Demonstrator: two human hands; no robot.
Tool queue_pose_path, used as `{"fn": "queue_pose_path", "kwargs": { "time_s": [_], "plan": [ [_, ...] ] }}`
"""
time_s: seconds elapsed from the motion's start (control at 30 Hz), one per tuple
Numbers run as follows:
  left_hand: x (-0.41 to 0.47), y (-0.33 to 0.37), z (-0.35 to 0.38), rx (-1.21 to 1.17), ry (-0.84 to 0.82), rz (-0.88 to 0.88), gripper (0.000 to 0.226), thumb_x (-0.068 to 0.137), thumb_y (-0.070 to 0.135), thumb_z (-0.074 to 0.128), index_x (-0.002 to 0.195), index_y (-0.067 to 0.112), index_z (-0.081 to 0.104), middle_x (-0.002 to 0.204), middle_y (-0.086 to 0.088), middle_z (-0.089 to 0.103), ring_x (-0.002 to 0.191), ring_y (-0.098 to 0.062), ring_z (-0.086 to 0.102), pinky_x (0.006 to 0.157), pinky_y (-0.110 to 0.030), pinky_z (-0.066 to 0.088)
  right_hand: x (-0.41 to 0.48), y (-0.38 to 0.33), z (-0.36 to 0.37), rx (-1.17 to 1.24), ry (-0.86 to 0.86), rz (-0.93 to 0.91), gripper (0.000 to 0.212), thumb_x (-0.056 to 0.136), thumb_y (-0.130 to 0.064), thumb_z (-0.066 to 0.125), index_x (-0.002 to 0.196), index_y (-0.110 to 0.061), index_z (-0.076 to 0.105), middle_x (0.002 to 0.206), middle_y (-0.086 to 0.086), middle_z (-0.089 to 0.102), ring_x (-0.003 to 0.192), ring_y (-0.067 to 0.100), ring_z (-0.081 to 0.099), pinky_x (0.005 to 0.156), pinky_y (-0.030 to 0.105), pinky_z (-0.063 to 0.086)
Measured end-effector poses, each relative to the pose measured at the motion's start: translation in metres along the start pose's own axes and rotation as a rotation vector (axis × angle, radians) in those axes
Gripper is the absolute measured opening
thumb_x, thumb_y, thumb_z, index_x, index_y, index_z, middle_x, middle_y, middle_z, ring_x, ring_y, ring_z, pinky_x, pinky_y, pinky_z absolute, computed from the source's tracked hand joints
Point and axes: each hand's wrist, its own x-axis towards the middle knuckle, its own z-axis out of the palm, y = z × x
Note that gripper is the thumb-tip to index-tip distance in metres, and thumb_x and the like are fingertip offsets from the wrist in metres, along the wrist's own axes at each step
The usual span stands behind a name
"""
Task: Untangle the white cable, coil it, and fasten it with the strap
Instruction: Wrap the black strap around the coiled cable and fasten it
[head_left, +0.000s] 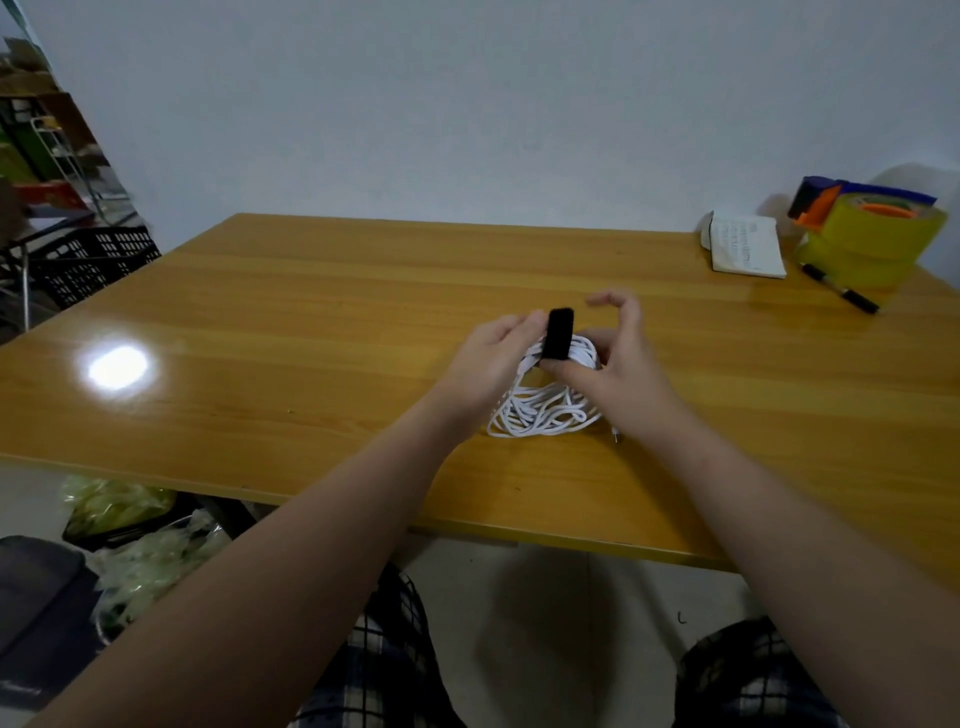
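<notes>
The white cable (545, 410) lies in a loose coil of several loops on the wooden table (291, 322), its far end lifted between my hands. A black strap (559, 333) wraps over that gathered far end and stands up in a loop. My left hand (488, 364) grips the bundle from the left, fingers against the strap. From the right, my right hand (615, 364) presses its thumb on the strap's lower end while the index finger curls above it. A metal plug tip (615, 435) pokes out near my right wrist.
At the back right of the table lie a small white booklet (745, 245), a black marker (840, 294) and stacked yellow tape rolls (872, 236). A black crate (93, 262) stands off the table's left edge. Bags and a dark bin sit on the floor at lower left.
</notes>
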Motion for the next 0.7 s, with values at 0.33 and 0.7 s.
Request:
{"fn": "queue_pose_path", "kwargs": {
  "time_s": [0.33, 0.7],
  "plan": [
    [0.010, 0.000, 0.008, 0.321, 0.010, 0.148, 0.019, 0.092, 0.017, 0.059, 0.103, 0.002, 0.064, 0.097, -0.009, 0.068, 0.093, -0.019, 0.063, 0.081, -0.029, 0.048, 0.012, 0.008, -0.005, -0.342, -0.090, -0.021, 0.039, 0.074, -0.009, 0.068, 0.111, -0.013, 0.058, 0.109, 0.000, 0.041, 0.104, 0.020, 0.049, 0.085, 0.030, 0.045],
    [0.017, -0.001, -0.005, 0.540, -0.110, 0.142, 0.020, 0.097, 0.026, 0.049, 0.105, 0.008, 0.054, 0.099, -0.006, 0.061, 0.089, -0.017, 0.055, 0.074, -0.031, 0.041, 0.007, -0.005, 0.004, -0.148, -0.059, 0.117, 0.036, 0.077, -0.006, 0.064, 0.104, -0.023, 0.049, 0.099, -0.002, 0.060, 0.075, 0.015, 0.061, 0.062, 0.029, 0.049]
  ]
}}
